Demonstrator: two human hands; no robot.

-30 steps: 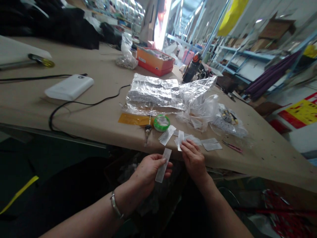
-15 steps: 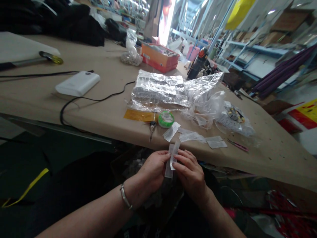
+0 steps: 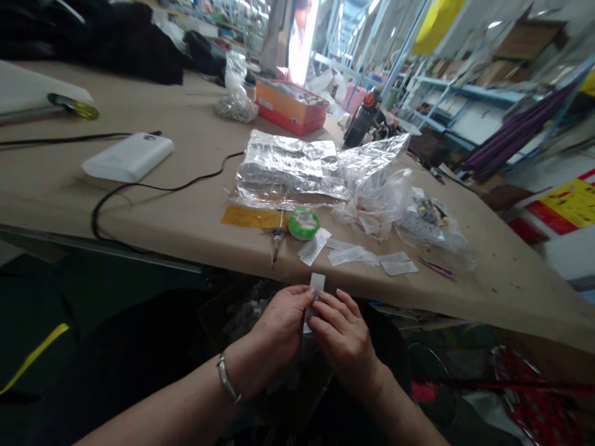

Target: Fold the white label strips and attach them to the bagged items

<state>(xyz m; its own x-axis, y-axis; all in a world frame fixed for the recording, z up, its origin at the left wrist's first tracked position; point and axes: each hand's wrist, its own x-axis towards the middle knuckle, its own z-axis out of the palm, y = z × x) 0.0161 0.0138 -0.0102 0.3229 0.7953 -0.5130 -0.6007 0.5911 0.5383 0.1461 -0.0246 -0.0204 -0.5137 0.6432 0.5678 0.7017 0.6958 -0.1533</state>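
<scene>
A small translucent white strip (image 3: 317, 282) stands upright between my hands, just off the table's front edge. My left hand (image 3: 284, 316) pinches it from the left, thumb on its face. My right hand (image 3: 343, 331) lies against it from the right, fingertips pressed over its middle and lower part. Fingers hide much of the strip. Beyond my hands, more pale strips (image 3: 314, 246) lie along the table edge, some overlapping. Near them are a green-rimmed round tin (image 3: 304, 223) and a soldering iron (image 3: 276, 243) with its tip toward me.
Silver foil bags (image 3: 290, 167) and clear plastic bags (image 3: 376, 204) cover the table's middle. Pink-handled tweezers (image 3: 436, 267) lie to the right. A white power bank (image 3: 129, 157) and a black cable (image 3: 186, 184) are on the left. An orange box (image 3: 292, 111) stands behind.
The two separate strip pieces seen between my hands now appear as one, perhaps overlapped. My right fingers have moved left onto it. The whole view has shifted slightly.
</scene>
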